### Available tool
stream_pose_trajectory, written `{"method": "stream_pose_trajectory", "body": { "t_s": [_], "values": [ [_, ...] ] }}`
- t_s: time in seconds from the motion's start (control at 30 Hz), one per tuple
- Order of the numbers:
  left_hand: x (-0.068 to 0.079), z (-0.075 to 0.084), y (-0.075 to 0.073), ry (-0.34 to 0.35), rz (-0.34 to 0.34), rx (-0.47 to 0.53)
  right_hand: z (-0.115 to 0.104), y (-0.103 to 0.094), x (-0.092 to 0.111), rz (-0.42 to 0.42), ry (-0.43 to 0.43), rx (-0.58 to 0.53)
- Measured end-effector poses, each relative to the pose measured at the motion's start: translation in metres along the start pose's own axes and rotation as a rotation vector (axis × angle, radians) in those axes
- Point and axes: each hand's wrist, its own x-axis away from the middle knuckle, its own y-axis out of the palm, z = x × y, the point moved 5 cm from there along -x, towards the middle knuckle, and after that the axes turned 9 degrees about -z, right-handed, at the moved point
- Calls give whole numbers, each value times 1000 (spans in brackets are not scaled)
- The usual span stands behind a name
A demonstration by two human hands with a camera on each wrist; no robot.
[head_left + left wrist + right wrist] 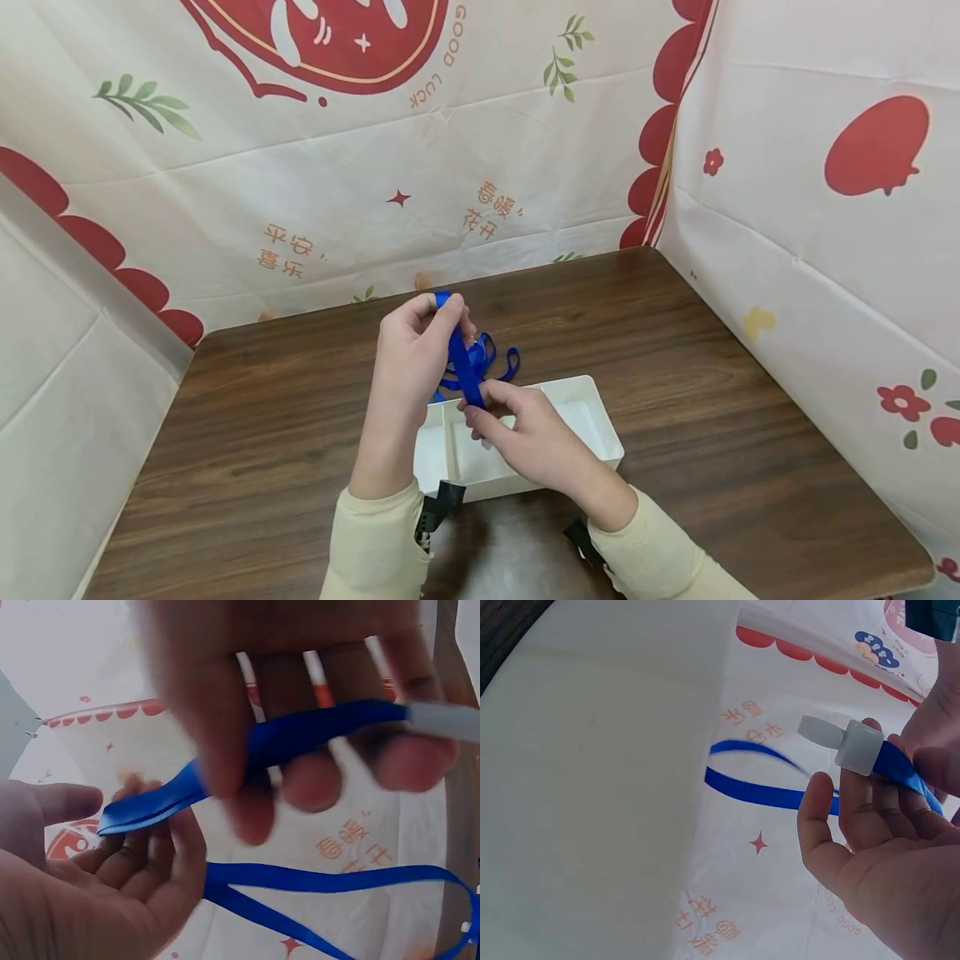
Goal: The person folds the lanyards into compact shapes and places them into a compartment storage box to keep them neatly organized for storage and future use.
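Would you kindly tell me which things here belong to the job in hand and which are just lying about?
In the job:
blue ribbon, gripped by left hand and right hand
its white plastic fitting

Apparently just surroundings:
white divided tray, role unclear
wooden table
printed cloth

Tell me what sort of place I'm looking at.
Probably a small, screened-off work booth: printed cloth closes in the back and right of a wood-grain table, which holds a white compartment tray near a blue strap. The wider building isn't visible.
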Motion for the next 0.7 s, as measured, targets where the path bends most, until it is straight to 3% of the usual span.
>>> {"method": "stream_pose_trajectory", "body": {
  "t_s": [0.2, 0.4, 0.53, 0.7],
  "values": [
    [8, 10, -9, -53, 54, -203, 1, 0, 0, 33, 2, 14],
    [16, 23, -13, 42, 117, -387, 2, -1, 1, 88, -25, 18],
    [16, 26, -14, 134, 118, -334, 0, -3, 2, 146, -63, 5],
    [11, 20, -16, 180, 33, -102, -3, -6, 5, 201, -95, -34]
  ]
}}
